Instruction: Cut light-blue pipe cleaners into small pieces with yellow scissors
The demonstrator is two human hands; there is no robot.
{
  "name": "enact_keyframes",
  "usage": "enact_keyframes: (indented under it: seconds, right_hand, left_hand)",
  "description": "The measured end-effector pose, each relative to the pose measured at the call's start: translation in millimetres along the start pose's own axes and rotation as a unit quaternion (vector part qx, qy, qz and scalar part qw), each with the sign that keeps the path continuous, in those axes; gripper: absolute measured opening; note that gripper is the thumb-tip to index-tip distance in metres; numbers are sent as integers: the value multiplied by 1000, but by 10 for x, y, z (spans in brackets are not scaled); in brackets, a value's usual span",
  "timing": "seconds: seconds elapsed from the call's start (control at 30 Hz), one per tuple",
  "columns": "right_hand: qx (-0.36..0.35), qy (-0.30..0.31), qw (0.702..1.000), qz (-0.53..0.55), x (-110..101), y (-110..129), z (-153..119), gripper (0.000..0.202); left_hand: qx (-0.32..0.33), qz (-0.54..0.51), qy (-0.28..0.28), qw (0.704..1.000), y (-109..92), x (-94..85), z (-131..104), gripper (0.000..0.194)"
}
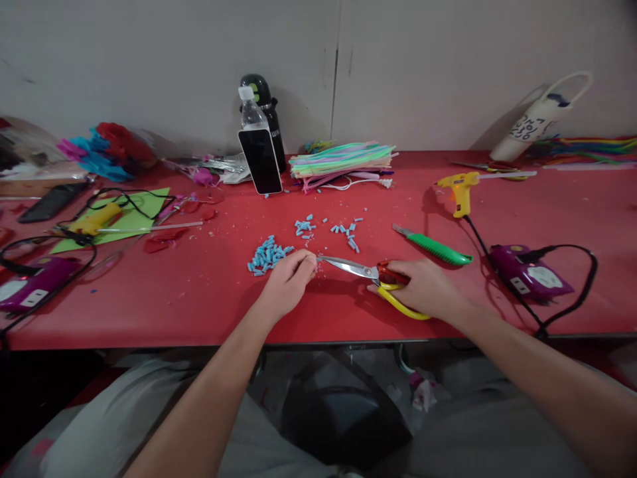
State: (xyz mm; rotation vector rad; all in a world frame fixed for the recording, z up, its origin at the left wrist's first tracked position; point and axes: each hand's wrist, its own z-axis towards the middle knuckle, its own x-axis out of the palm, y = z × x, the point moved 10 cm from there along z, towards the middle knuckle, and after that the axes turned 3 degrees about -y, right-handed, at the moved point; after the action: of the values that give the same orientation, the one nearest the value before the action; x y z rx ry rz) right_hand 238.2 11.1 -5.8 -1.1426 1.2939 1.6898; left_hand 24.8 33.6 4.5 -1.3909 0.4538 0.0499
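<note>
My right hand (423,284) grips the red and yellow handles of a pair of scissors (355,267), whose blades point left. The tips of the blades reach the fingertips of my left hand (293,275). That hand is closed in a pinch, and whatever it holds is too small to make out. Just left of and behind it lies a heap of small blue pieces (267,255). More blue pieces (351,238) are scattered behind the scissors. A green utility knife (438,247) rests to the right, behind my right hand.
On the red table (308,325), a phone (261,161) leans on a bottle, with pipe cleaners (343,162) beside it. A yellow glue gun (460,192) and purple power box (530,273) are at right. Another glue gun (97,219) lies on green paper at left.
</note>
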Motion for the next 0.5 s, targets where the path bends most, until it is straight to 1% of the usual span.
enact_keyframes:
  seconds: [0.1,0.3,0.5]
  right_hand:
    - [5,-3,1000,15,-14,-22,6,43]
    - [-9,27,998,58,2,-14,9,41]
    - [-11,42,998,49,46,-11,27,41]
  left_hand:
    - [-1,1,-1,1000,19,-6,0,29]
    - [-1,-5,3,1000,76,4,1,29]
    - [39,30,-4,999,-27,-23,-7,31]
